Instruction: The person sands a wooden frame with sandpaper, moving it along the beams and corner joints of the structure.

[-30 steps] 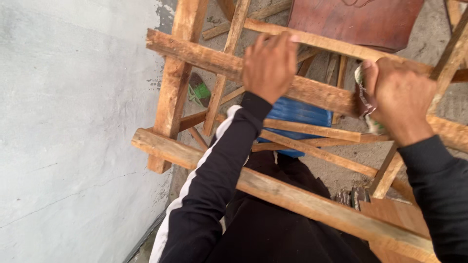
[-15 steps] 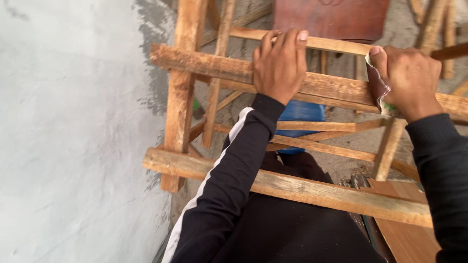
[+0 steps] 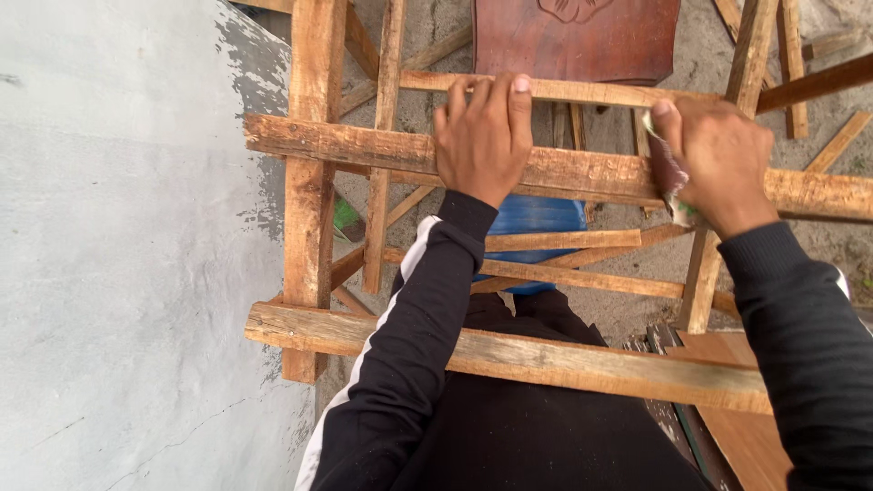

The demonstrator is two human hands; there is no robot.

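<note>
Seen from above, a left hand (image 3: pixel 486 136) curls closed over a rough wooden rail (image 3: pixel 364 150) of a frame. The right hand (image 3: pixel 718 159), farther along the same rail, pinches a folded sheet of sandpaper (image 3: pixel 671 177) against the wood. A grey wall (image 3: pixel 118 273) stands alongside.

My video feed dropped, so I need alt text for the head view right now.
Seen from above, the left hand grips a rough wooden rail of a bare timber frame, while the right hand presses a folded piece of sandpaper against the same rail. A dark carved panel lies beyond, a grey wall to the left.
</note>
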